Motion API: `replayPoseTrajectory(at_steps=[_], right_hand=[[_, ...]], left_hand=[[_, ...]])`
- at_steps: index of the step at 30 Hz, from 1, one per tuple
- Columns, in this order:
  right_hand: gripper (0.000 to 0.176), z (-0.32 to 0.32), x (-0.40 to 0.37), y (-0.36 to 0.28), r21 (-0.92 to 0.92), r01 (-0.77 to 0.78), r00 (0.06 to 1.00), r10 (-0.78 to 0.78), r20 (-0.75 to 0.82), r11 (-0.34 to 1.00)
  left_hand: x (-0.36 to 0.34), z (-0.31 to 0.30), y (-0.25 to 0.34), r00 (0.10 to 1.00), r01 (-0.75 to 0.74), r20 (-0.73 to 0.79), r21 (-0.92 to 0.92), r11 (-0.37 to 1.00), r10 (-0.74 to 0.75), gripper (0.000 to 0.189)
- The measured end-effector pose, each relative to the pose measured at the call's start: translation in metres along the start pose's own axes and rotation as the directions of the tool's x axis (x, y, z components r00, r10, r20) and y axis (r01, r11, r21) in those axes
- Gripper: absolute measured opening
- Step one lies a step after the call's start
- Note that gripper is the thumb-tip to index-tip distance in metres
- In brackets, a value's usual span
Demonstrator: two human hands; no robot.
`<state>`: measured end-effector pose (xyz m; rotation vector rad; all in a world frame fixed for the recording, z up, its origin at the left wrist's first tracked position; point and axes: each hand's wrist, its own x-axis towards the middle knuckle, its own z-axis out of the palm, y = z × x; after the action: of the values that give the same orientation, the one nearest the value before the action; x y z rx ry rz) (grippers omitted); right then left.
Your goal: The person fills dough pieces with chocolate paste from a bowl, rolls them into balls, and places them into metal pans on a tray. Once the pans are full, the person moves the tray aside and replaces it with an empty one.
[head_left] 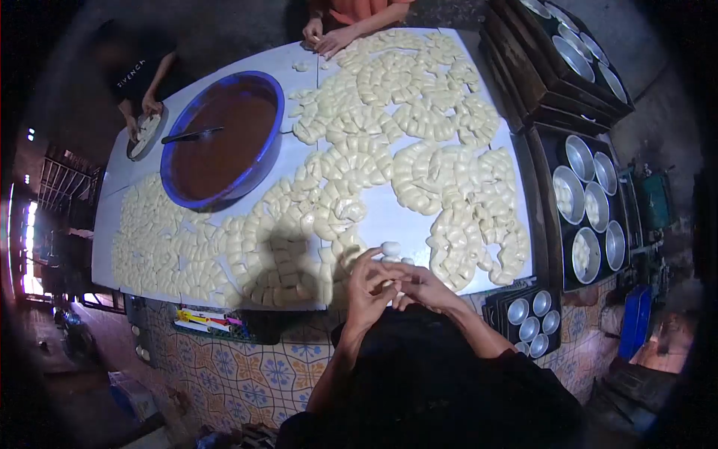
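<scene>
At the near edge of the table, my left hand [365,293] and my right hand [426,289] meet with fingers curled together. A small pale piece of dough [387,283] shows between their fingertips, partly hidden by the fingers. Just beyond my hands lie smooth white dough balls [390,248]. Many pale dough pieces [411,176], set close together in curved rows, cover much of the white table [385,213] ahead and to the left.
A blue basin [278,123] of brown filling, with a dark-handled utensil [191,135], stands at left. Two people work across the table, one with a bowl [148,138]. Trays of round metal tins [585,254] stand right. A crate [224,325] sits below the front edge.
</scene>
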<state>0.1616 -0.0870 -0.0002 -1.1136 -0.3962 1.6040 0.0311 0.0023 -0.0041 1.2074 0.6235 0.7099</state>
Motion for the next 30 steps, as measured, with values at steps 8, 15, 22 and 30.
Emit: replayPoseTrajectory(at_steps=[8, 15, 22, 30], right_hand=[[0.039, -0.046, 0.04, 0.033, -0.561, 0.12, 0.777, -0.429, -0.461, 0.819], [0.023, -0.068, 0.05, -0.007, -0.906, -0.026, 0.803, -0.531, -0.271, 0.422], [0.04, -0.111, 0.09, -0.078, -0.975, -0.06, 0.741, -0.664, 0.1, -0.214], [0.011, -0.065, 0.043, -0.096, -0.695, 0.325, 0.746, -0.625, -0.228, 0.641]], left_hand=[[-0.002, -0.014, -0.026, 0.911, 0.371, -0.241, 0.118, 0.921, -0.336, 0.042], [0.002, 0.007, -0.037, 0.806, 0.531, -0.165, -0.219, 0.818, -0.568, 0.06], [-0.005, -0.002, -0.024, 0.903, 0.383, -0.256, 0.122, 0.916, -0.344, 0.049], [-0.008, -0.02, -0.023, 0.985, 0.085, -0.154, 0.055, 0.995, -0.076, 0.032]])
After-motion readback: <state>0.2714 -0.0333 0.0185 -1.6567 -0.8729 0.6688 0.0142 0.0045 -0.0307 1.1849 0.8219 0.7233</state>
